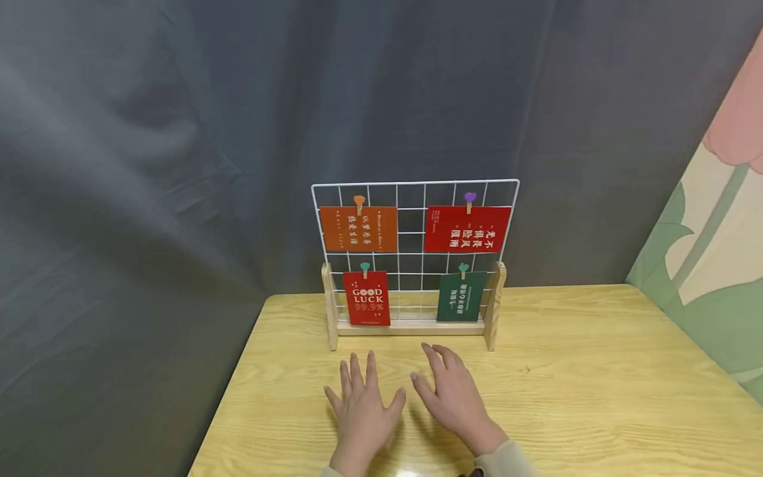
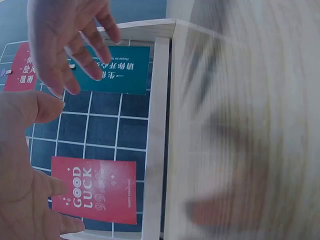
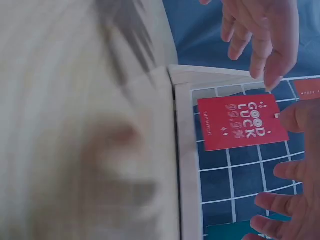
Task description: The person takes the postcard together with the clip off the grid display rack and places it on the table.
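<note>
My left hand (image 1: 363,412) is over the table with its fingers spread, holding nothing. Beside it my right hand (image 1: 456,397) also has its fingers extended and nothing in its grasp. Just beyond both stands a white wire grid (image 1: 411,232) on a wooden stand (image 1: 411,328). On its lower row hang a red GOOD LUCK card (image 1: 367,298), nearer the left hand, and a dark green card (image 1: 461,297), nearer the right. Above them are an orange card (image 1: 375,230) and a red card with white characters (image 1: 447,228), turned sideways. The hands appear apart from the cards.
Small clips hold the cards: an orange one (image 1: 359,201), a purple heart (image 1: 469,198), and teal ones at the lower left (image 1: 365,266) and lower right (image 1: 463,268). A dark curtain (image 1: 417,86) hangs behind the wooden table (image 1: 584,377); a flower-patterned panel (image 1: 709,232) borders the right.
</note>
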The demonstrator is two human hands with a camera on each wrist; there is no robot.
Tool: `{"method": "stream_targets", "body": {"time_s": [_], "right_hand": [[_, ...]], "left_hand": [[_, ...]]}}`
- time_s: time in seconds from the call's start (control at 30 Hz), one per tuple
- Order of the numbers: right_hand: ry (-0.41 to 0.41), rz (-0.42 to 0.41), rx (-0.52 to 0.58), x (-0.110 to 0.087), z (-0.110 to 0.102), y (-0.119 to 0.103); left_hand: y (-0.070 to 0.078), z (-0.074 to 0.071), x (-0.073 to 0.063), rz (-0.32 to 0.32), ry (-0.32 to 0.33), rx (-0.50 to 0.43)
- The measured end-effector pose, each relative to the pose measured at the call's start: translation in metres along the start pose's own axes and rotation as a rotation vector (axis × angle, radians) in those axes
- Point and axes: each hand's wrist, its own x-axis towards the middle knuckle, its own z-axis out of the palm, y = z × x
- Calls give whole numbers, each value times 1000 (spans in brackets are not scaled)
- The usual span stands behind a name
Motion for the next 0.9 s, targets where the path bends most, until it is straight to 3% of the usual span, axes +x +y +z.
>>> {"method": "stream_targets", "body": {"time_s": [0.17, 0.4, 0.63, 0.9], "right_hand": [[49, -32, -26, 18, -5, -4], [41, -101, -28, 36, -6, -17], [121, -185, -38, 59, -13, -24], [86, -191, -42, 75, -20, -35]], "left_hand": [[-2, -2, 6, 6, 41, 27], [0, -4, 12, 8, 68, -26], [-2, -15, 21, 14, 122, -69], [-2, -14, 24, 11, 134, -91]]}}
